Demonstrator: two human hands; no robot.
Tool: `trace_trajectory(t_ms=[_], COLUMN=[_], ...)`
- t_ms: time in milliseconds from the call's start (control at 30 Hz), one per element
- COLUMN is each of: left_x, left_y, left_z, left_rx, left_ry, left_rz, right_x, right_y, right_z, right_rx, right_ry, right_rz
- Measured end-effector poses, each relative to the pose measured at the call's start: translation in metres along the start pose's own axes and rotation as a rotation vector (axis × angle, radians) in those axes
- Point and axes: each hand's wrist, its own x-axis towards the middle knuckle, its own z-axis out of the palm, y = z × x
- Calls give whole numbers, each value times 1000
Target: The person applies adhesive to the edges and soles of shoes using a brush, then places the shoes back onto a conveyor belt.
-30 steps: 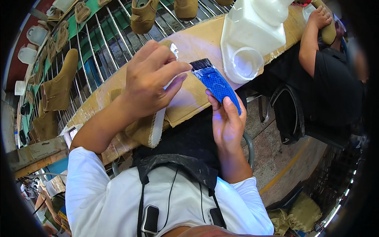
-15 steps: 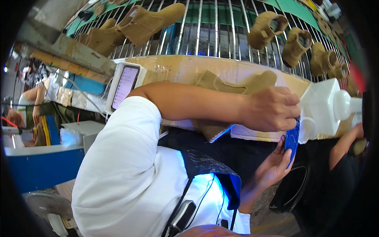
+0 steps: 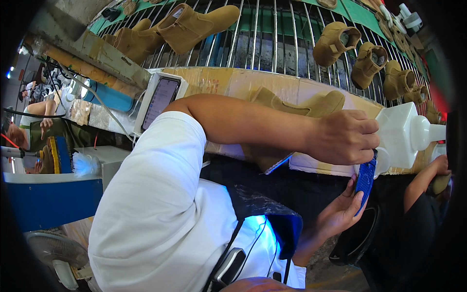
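Observation:
My right hand holds up a narrow, textured blue piece shaped like a shoe sole, with the thumb on one side and fingers on the other. Across from the left reaches my left arm, and my left hand is curled closed at the sole's upper end; whatever its fingers pinch is hidden behind the knuckles. A tan boot lies on the cardboard-covered bench beyond my forearm, which covers part of it. Close beside my left hand is a white plastic bottle with a spout, lying on its side.
Several tan boots stand on a metal-bar rack behind the bench. A phone rests in a white box at the left. Another person's arm is at the far right; a fan stands at lower left.
The whole view has shifted slightly, and both hands stay together at the blue sole with much the same grip. The phone screen has become dimmer.

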Motion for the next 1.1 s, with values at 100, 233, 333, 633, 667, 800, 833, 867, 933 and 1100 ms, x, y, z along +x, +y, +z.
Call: trace_trajectory(t_ms=[100, 233, 333, 633, 667, 800, 833, 867, 933, 1100], left_x=[-1, -4, -4, 3, 4, 9, 12, 12, 11, 6], left_y=[1, 0, -3, -1, 0, 2, 4, 4, 5, 3], left_z=[-5, 0, -4, 1, -1, -12, -16, -20, -20, -7], left_rx=[-24, -22, 18, -364, -391, -479, -495, -507, -442, -275], left_ry=[-4, -41, -204, -352, -352, -347, -355, -363, -343, -357], left_rz=[11, 27, 6, -473, -500, -579, -590, -602, -595, -513], right_x=[-4, -4, -4, 10, 10, 12, 12, 13, 12, 12], right_y=[-1, 5, 11, 19, 17, 17, 17, 18, 18, 17], right_z=[2, 1, 6, 1, 5, 6, 6, 7, 9, 11], right_rx=[-58, -35, -39, -109, -36, 41, 47, 55, 73, 79], right_ry=[-7, 26, 61, 25, 42, 37, 43, 45, 37, 31], right_rz=[-1, 5, -14, 8, 35, 42, 47, 53, 78, 109])
